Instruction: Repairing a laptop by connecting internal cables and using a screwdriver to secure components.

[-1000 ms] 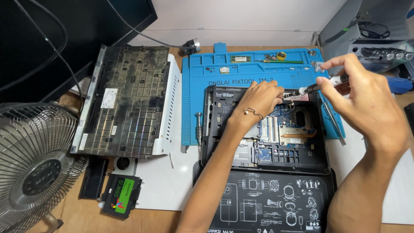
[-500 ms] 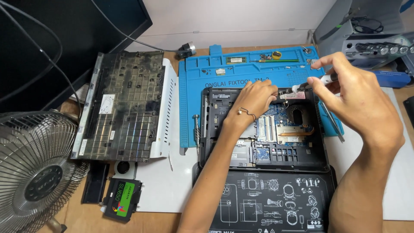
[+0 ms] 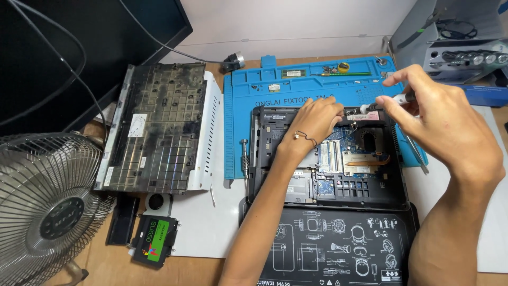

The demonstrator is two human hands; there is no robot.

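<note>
Right hand [image 3: 439,124] fingers pinch a screwdriver [image 3: 383,103] over the opened laptop [image 3: 328,159]; left hand [image 3: 315,122] fingers curl on it.

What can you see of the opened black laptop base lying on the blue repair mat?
The opened black laptop base lies flat, its far part on the blue repair mat, its cover off and its insides bare: a green circuit board, a copper heat pipe, a round fan well and silver memory slots. The shell looks like plastic. The left hand rests on its far edge; the right hand holds a slim screwdriver with its tip at the far edge. A black printed panel adjoins its near side.
</note>
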